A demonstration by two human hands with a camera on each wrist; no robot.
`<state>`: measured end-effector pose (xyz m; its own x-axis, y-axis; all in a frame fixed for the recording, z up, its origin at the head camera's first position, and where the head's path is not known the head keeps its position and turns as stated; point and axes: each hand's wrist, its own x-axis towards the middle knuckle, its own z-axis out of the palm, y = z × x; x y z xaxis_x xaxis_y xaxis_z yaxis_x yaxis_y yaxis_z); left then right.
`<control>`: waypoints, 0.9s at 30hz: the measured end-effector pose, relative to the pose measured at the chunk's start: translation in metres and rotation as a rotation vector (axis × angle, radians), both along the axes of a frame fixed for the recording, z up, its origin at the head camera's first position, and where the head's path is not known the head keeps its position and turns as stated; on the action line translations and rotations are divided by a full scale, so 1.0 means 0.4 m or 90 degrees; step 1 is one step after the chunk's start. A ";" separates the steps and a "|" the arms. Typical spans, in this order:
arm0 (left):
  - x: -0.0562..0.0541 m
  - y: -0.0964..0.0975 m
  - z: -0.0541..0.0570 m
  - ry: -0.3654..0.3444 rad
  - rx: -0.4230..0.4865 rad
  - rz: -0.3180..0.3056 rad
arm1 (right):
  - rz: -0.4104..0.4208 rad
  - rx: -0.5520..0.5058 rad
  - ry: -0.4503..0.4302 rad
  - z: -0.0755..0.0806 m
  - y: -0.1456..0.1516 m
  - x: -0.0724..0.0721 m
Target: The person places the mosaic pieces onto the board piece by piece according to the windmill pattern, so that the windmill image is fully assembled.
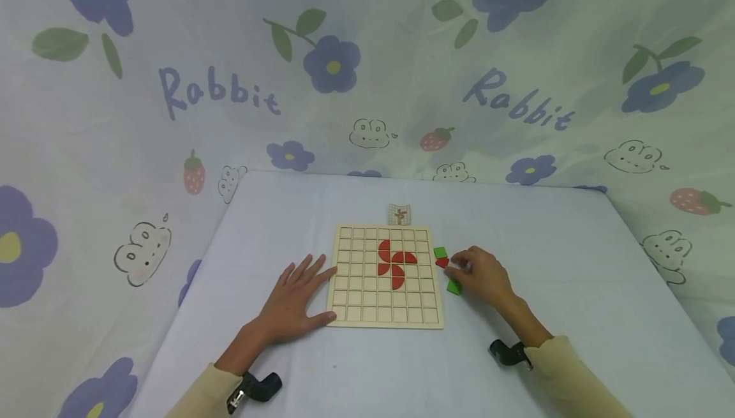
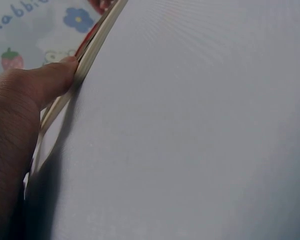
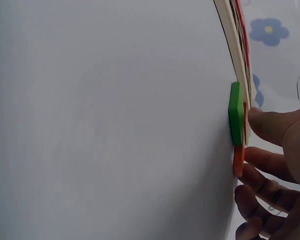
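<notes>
A square wooden grid board (image 1: pixel 356 322) lies on the table with several red quarter-circle-like pieces (image 1: pixel 397 277) in a pinwheel near its middle. My left hand (image 1: pixel 293 306) is spread at the board's left side, index fingertip and thumb touching its edge; in the left wrist view the thumb (image 2: pixel 55 80) rests against that edge. Right of the board, my right hand (image 1: pixel 482 277) has bent fingers around loose pieces: a red piece (image 1: pixel 442 263) and a green piece (image 1: pixel 453 287). In the right wrist view, thumb and index stand apart, with an orange piece (image 3: pixel 238 161) by the fingertips.
Another green piece (image 1: pixel 440 253) lies beside the board's right edge. Behind the board is a small curved card (image 1: pixel 399 214) with a red pinwheel pattern on a grid. A white cloth covers the table (image 1: pixel 287 214), and a printed curtain (image 1: pixel 402 99) hangs behind it.
</notes>
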<state>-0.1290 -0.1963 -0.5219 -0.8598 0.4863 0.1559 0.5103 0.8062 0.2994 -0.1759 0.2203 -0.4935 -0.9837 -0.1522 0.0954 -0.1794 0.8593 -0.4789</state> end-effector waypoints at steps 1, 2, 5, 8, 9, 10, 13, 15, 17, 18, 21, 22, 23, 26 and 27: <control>0.000 0.000 -0.001 0.000 -0.003 0.000 | 0.003 -0.002 0.003 -0.002 -0.004 -0.002; -0.001 0.000 -0.001 0.001 -0.004 0.000 | 0.005 -0.001 0.005 -0.004 -0.008 -0.003; -0.001 0.000 -0.001 0.003 0.000 -0.003 | 0.005 0.002 0.010 -0.005 -0.019 -0.009; 0.000 0.000 0.002 0.007 0.003 -0.007 | 0.000 -0.008 0.003 -0.001 -0.024 -0.014; 0.000 0.000 0.002 0.007 0.002 -0.007 | -0.001 -0.017 -0.004 0.001 -0.024 -0.015; 0.000 0.000 0.003 0.008 0.001 -0.007 | -0.001 -0.028 -0.013 0.002 -0.024 -0.018; 0.000 -0.001 0.006 0.005 -0.004 -0.005 | 0.004 -0.067 -0.035 0.005 -0.022 -0.023; 0.000 -0.002 0.006 0.004 -0.006 -0.003 | 0.008 -0.099 -0.042 0.011 -0.023 -0.024; -0.001 -0.002 0.005 0.004 -0.008 -0.001 | 0.014 -0.124 -0.042 0.019 -0.025 -0.024; -0.001 -0.002 0.005 0.005 -0.009 -0.001 | 0.014 -0.134 -0.041 0.023 -0.028 -0.024; -0.001 0.000 0.005 0.004 -0.007 0.000 | 0.022 -0.164 -0.032 0.033 -0.038 -0.026; 0.000 0.000 0.005 0.003 -0.008 0.000 | 0.028 -0.172 -0.026 0.035 -0.042 -0.028; 0.000 0.000 0.005 0.001 -0.008 0.000 | 0.033 -0.180 -0.020 0.036 -0.048 -0.029; 0.002 0.001 0.005 -0.001 -0.009 0.001 | 0.061 -0.195 -0.002 0.036 -0.071 -0.036; 0.002 0.001 0.005 -0.001 -0.008 0.001 | 0.074 -0.200 -0.003 0.035 -0.082 -0.039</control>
